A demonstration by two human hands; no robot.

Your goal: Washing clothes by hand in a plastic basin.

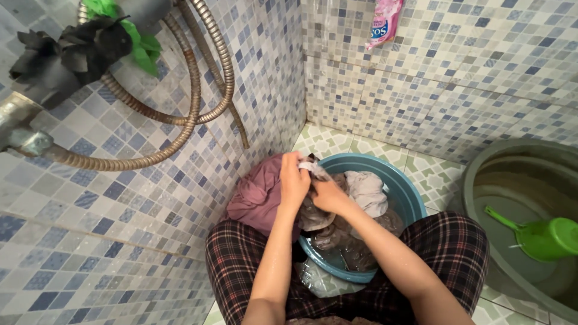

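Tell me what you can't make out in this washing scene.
Head view:
- Cloth between the left hand and right hand: mostly covered by the fingers.
- Basin bottom: hidden by wet clothes and the arms.
- Grey tub: cut off by the right edge.
- Pink packet: cut off by the top edge.

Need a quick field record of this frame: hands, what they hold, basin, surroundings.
left hand: grips the wet cloth, closed
right hand: grips the same cloth, closed
basin: blue, on the floor between the knees, holds water and laundry
purple garment: draped over the basin's left rim
big tub: grey, at right, green dipper inside
wall: mosaic tile, metal shower hose
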